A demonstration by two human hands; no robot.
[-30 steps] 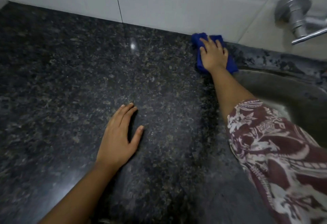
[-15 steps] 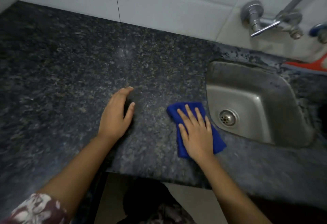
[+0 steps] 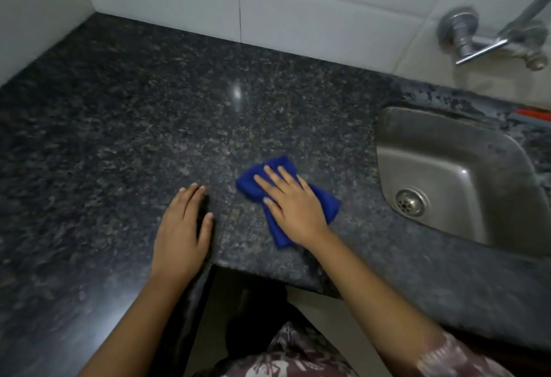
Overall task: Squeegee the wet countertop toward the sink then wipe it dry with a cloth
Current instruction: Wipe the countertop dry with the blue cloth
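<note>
- The blue cloth [image 3: 322,202] lies flat on the dark speckled countertop [image 3: 149,126], near the front edge and a little left of the sink.
- The right hand [image 3: 293,206] presses down on it, fingers straight and spread, palm flat over the cloth's middle.
- The left hand [image 3: 182,232] rests flat on the countertop just beside it, fingers straight, holding nothing.
- The steel sink [image 3: 441,150] sits to the right: only its drain strainer [image 3: 412,202] shows in the basin.
- A metal tap [image 3: 489,39] juts from the white tiled wall [image 3: 298,19] above.
- Something red [image 3: 535,115] peeks in behind the sink.
</note>
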